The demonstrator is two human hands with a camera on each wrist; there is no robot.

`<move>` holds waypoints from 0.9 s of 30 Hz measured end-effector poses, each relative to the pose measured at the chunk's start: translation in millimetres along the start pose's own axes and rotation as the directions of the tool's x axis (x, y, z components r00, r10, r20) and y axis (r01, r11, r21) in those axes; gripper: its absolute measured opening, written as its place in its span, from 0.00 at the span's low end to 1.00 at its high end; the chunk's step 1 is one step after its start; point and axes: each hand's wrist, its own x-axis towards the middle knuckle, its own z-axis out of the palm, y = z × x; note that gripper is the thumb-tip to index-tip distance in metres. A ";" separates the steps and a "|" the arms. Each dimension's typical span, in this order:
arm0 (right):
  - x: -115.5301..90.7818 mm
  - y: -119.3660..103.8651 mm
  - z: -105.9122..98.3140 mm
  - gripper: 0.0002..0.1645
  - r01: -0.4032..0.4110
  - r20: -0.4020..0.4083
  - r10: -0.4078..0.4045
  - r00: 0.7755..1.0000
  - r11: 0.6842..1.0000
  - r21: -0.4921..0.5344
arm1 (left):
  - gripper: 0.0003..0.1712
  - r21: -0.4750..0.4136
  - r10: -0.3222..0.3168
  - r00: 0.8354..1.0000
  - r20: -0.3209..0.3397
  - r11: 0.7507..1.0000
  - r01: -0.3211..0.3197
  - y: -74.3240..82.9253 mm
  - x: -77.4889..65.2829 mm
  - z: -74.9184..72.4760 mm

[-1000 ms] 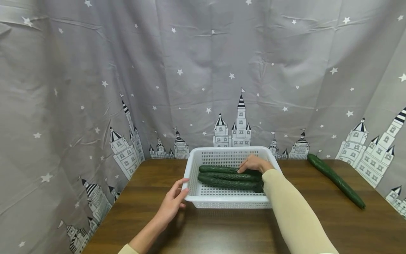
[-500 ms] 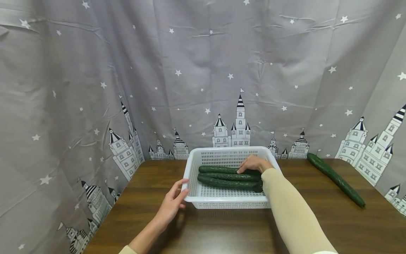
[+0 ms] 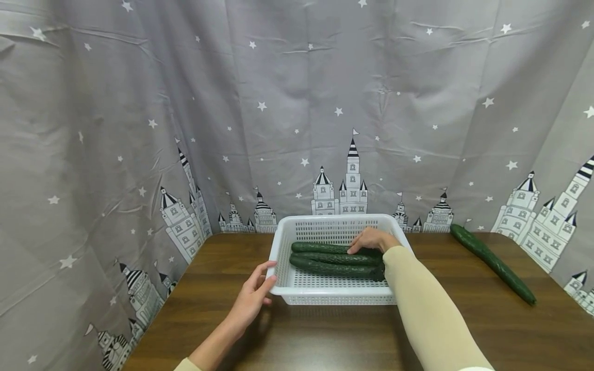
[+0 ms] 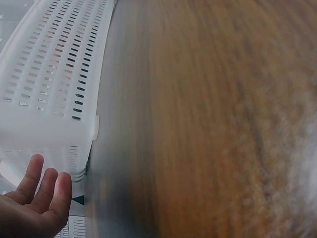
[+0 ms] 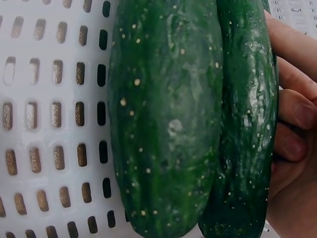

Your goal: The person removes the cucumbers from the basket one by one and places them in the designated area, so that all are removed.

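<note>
Three dark green cucumbers lie side by side in a white plastic basket [image 3: 334,291], roughly crosswise. My right hand [image 3: 373,239] is over the right part of the rear cucumber [image 3: 317,248] and grips it; the hand and sleeve hide that end. In the right wrist view the curled fingers [image 5: 297,109] lie beside the middle cucumber [image 5: 247,109], with the front cucumber [image 5: 168,119] further left. At the basket's left rim, my left hand [image 3: 250,296] touches the edge with thumb and forefinger. Its other fingers [image 4: 60,198] extend loosely below the rim, near the wall.
Another long cucumber [image 3: 492,263] lies slantwise on the brown wooden table [image 3: 334,340], right of the basket. Behind the table hangs a grey curtain [image 3: 287,103] printed with stars and castles.
</note>
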 end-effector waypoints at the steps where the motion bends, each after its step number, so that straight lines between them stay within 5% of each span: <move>1: -0.3 -0.1 0.2 0.26 0.004 0.001 -0.004 1.000 1.000 -0.003 | 0.23 -0.001 0.000 1.000 0.000 1.000 0.000 0.0 0.0 0.0; 13: -1.9 -1.7 -3.2 0.26 -0.006 0.040 0.007 0.999 1.000 -0.015 | 0.23 -0.001 0.000 1.000 -0.002 1.000 0.000 -0.1 0.2 -0.4; 27: -1.9 -2.3 0.6 0.21 0.087 0.022 -0.087 0.996 0.996 -0.014 | 0.23 0.013 -0.006 1.000 0.002 1.000 0.006 -0.8 -0.7 -0.3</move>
